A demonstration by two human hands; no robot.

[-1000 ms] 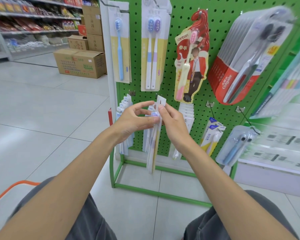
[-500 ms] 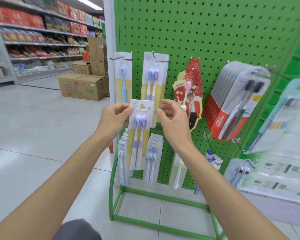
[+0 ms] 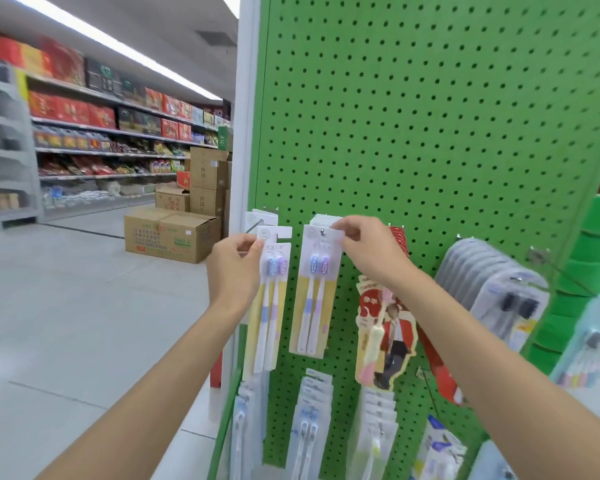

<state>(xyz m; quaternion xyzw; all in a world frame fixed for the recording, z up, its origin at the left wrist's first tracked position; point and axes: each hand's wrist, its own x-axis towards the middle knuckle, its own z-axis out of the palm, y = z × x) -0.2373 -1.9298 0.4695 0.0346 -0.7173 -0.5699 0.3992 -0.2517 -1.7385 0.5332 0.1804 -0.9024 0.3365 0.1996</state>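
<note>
Left hand [image 3: 234,268] pinches toothbrush pack [image 3: 272,306] at its top, pack hanging vertical; hook [image 3: 322,232] just rightward, where right hand [image 3: 368,252] pinches hung packs [image 3: 314,299].

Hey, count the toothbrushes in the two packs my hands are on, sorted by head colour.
Blue toothbrushes: 2, one in the left pack, one in the right pack
Purple toothbrushes: 2, one in each pack
Total: 4
</note>
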